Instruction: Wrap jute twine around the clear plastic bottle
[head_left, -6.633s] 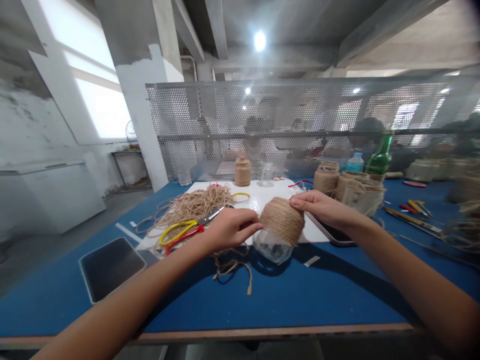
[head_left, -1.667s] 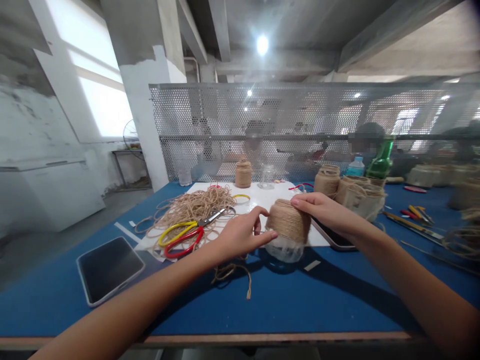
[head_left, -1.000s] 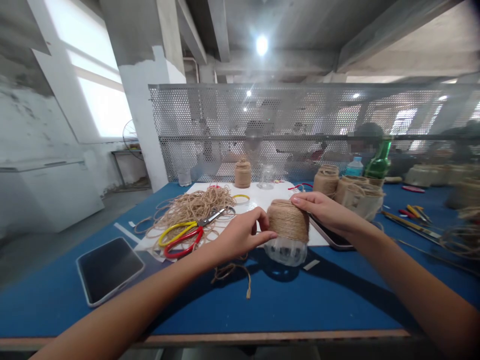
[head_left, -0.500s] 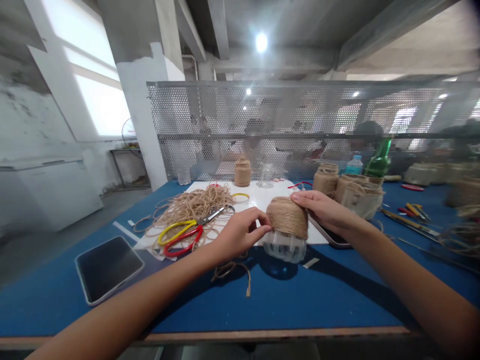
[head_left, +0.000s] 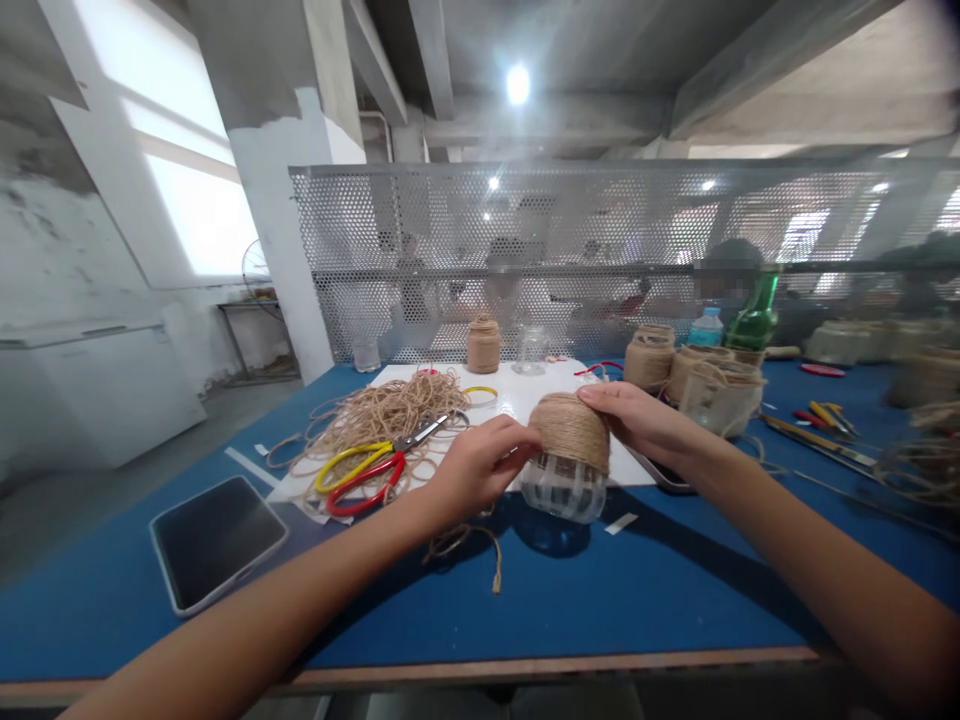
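Note:
A glass jar (head_left: 564,490) stands tilted over the blue table, its upper part wound with jute twine (head_left: 574,432). Pale strips run down the bare glass below the winding. My right hand (head_left: 637,415) grips the jar from the top right, thumb on the wound twine. At the jar's left side, my left hand (head_left: 491,455) is closed in a pinch on the twine, by the winding's edge; the strand between its fingers is mostly hidden. Left of that hand lie scissors (head_left: 367,482) with one yellow and one red handle, beside a loose heap of twine (head_left: 409,405).
A phone (head_left: 217,545) lies at the left. Behind stand a twine-wrapped jar (head_left: 484,347) and a clear jar (head_left: 532,352). At right are more wrapped jars (head_left: 649,360), a green bottle (head_left: 756,315) and several tools (head_left: 829,418). A perforated metal screen (head_left: 450,220) rises at the back.
The jar has turned and shifted slightly to the left under my hands. My left fingers have come closer against its side, with the thumb now tucked in.

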